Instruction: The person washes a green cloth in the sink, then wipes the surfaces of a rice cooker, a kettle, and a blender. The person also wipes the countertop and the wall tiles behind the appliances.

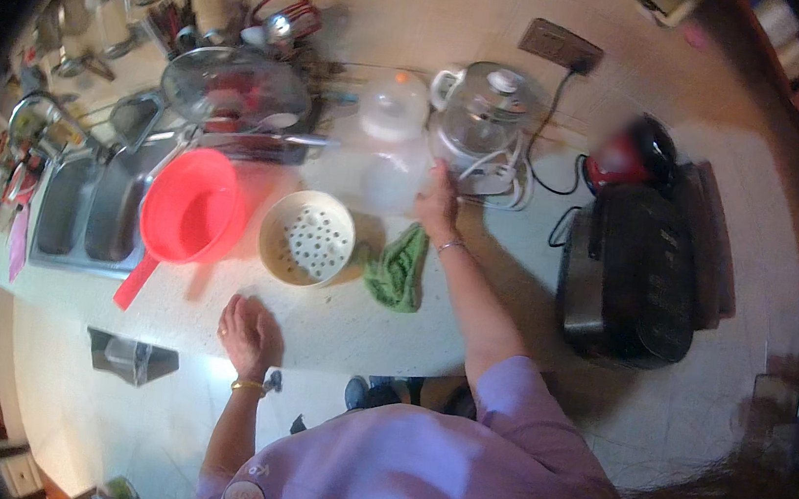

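Observation:
My right hand [439, 202] reaches across the counter and grips the right side of a translucent plastic container [394, 184], which is blurred. Behind that container stands a cloudy plastic dome or lid [393, 110]. A crumpled green cloth [398, 271] lies just in front of my right hand. My left hand [247, 332] rests on the counter's front edge, holding nothing. Beyond it are a cream perforated plastic bowl [307, 239] and a red plastic dipper [193, 207] with its handle towards me.
A glass electric kettle [487, 112] with its white cord is at the back. To the right stand a black appliance [629, 276] and a red-and-black object [628, 157]. A double steel sink [89, 214] is on the left, near a large glass lid [237, 87]. Utensils hang on the wall.

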{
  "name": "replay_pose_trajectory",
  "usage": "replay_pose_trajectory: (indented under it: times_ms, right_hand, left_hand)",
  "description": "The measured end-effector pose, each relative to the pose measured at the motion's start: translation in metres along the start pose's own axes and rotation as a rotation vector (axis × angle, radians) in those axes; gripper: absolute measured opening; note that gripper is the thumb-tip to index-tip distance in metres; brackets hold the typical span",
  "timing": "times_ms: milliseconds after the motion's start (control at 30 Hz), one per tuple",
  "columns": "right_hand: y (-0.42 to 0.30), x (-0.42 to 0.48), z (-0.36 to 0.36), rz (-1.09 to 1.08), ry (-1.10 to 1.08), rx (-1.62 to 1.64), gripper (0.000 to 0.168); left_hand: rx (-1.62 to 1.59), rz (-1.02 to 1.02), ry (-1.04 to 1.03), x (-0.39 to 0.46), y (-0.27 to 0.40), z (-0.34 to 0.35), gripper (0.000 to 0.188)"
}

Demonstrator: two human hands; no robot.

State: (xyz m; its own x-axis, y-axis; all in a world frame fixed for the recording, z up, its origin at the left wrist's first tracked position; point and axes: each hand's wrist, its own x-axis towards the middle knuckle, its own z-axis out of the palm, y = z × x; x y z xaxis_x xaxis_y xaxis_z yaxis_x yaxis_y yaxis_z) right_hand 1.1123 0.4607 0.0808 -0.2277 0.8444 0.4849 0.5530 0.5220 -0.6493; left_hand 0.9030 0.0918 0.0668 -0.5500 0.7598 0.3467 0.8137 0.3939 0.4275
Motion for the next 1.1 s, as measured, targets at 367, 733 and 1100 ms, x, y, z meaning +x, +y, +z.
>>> replay_pose_trajectory:
  times_ms: [367,733,1100]
  right_hand:
    - [-0.031,-0.002,-0.072,-0.063,-0.004,0.085,0.051]
    - [-0.098,-0.008,-0.21,0.258,-0.127,0.674,0.039]
    - [-0.171,0.009,-0.319,-0.102,-0.1,0.589,0.048]
  left_hand:
    - [0.024,-0.006,0.004,-0.006,-0.002,-0.007,0.05]
    - [-0.02,0.043,0.085,-0.009,-0.006,0.006,0.048]
    - [-0.097,0.064,0.12,-0.009,-0.012,0.012,0.051]
